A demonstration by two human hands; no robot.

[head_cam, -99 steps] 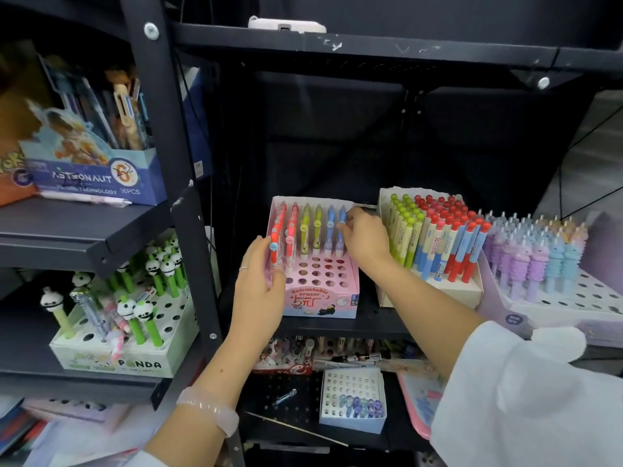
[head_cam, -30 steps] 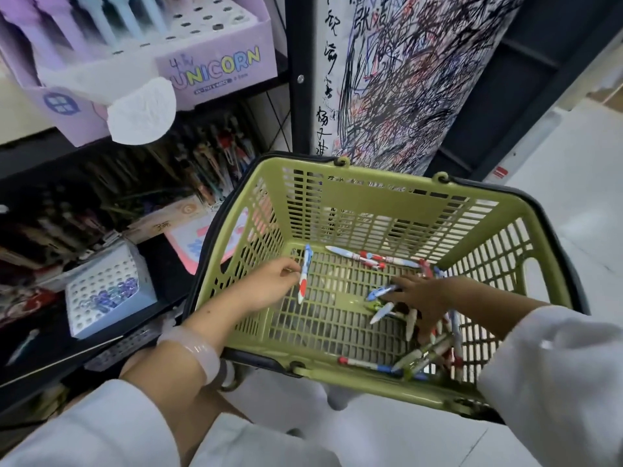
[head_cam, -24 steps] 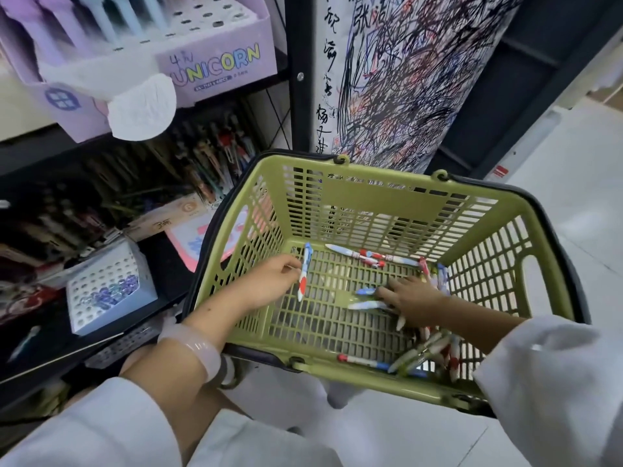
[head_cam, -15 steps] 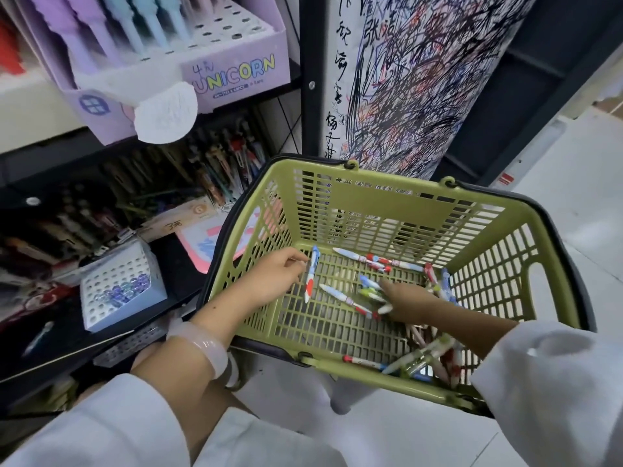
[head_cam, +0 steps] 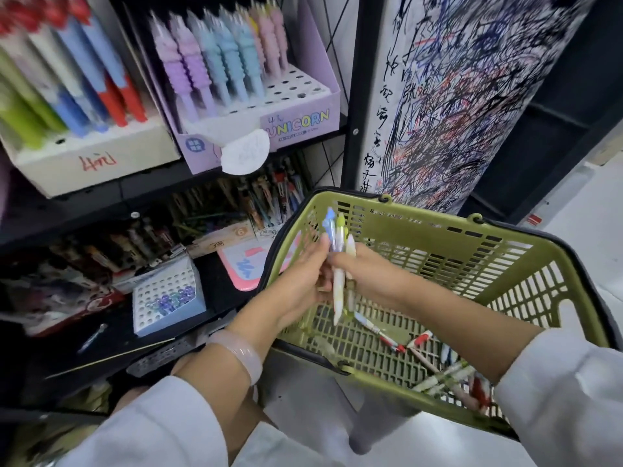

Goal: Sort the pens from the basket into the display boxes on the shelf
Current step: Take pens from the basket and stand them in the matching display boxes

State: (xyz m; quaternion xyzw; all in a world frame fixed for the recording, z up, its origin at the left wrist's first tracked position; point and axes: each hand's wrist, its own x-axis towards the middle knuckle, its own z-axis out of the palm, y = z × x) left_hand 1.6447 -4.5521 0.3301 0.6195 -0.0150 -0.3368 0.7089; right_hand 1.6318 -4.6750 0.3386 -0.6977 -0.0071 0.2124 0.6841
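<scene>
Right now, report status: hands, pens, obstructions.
Both hands, left hand and right hand, grip pen bundle above green basket. Loose pens remain inside. Nothing obstructing.

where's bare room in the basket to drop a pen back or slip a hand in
Free: the basket floor along its far wall, right of the right hand. Crowded: the near right corner, where loose pens pile. Both hands hold a pen bunch over the left side.

Both hands [head_cam: 337, 274] gripping pens [head_cam: 338, 264] (upright), over basket [head_cam: 505, 251]
</scene>
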